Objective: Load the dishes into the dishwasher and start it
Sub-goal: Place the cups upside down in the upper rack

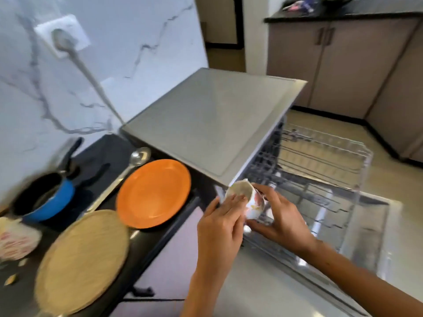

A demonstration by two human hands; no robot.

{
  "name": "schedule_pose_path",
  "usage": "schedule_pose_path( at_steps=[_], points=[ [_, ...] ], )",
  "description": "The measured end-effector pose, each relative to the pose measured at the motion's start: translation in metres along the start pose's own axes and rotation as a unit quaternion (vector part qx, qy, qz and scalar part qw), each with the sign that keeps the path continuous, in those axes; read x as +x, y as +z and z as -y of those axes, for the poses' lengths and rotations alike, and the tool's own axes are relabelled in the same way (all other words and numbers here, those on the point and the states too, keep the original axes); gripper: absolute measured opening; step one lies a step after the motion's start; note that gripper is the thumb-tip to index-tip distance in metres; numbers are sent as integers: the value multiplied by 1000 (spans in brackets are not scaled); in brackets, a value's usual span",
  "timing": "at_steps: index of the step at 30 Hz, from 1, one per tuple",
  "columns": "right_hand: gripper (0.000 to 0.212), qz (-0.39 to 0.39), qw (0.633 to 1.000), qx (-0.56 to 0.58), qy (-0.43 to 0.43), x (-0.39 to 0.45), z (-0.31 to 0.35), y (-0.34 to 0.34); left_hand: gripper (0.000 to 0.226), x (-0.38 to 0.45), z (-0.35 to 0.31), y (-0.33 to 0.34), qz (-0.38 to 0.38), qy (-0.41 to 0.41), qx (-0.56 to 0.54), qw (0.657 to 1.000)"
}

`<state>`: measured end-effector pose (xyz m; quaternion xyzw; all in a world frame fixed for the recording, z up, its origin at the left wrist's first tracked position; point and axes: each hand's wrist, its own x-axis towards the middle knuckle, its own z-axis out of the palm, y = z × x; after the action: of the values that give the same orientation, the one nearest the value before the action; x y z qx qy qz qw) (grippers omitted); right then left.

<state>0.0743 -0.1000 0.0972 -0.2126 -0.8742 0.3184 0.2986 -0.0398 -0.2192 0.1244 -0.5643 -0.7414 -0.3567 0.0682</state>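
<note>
Both hands held a patterned mug (248, 202) tipped on its side: left hand (225, 216) fingers (235, 199) across its mouth, right hand (278, 216) cupped beneath. Beyond the fingers lay the dishwasher rack (320, 156). A loose grip could have dropped the mug onto the wires and chipped it.

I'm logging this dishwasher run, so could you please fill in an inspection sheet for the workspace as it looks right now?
Surface: dark countertop beside a countertop dishwasher, door down, wire rack pulled out.
Job's things: patterned cup held on its side over the rack; orange plate, blue pan, ladle and round tan board wait on the counter.
Clutter: scraps at the counter's left edge.
Hands: left hand and right hand both grip the cup.
Cables: grey lead runs from the wall socket to behind the dishwasher.
Surroundings: marble-look wall, brown cabinets, tiled floor.
</note>
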Motion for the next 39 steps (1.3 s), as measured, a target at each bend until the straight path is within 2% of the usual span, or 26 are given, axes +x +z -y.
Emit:
schedule_pose_path(
  at_steps=[5, 9, 12, 15, 21, 24, 28, 33, 39],
  points=[
    [70, -18, 985, -132, 109, -42, -96, -59, 38, -1, -20, 113, 56, 37, 1, 998],
    [64, 9, 966, -188, 177, -68, -163, -68, 41, -30, -11, 197, 170, 54, 47, 983],
    [64, 51, 957, -225, 178, -78, -202, -59, 45, -57, -1, 244, 253, 69, 111, 959],
    [65, 126, 934, -262, 209, -81, -231, -49, 48, -81, 5, 275, 296, 72, 130, 944],
    [70, 275, 872, -336, 226, -77, -255, -27, 50, -96, 8, 290, 280, 64, 111, 951],
    [72, 311, 849, -365, 224, -74, -261, -14, 50, -97, 10, 292, 280, 70, 108, 952],
    [65, 342, 835, -375, 212, -75, -270, 3, 51, -99, 11, 293, 271, 73, 108, 954],
    [53, 325, 846, -353, 230, -87, -278, 21, 51, -100, 11, 292, 266, 81, 120, 953],
    [55, 251, 882, -272, 293, -95, -278, 25, 51, -101, 11, 292, 267, 81, 120, 953]
  ],
)
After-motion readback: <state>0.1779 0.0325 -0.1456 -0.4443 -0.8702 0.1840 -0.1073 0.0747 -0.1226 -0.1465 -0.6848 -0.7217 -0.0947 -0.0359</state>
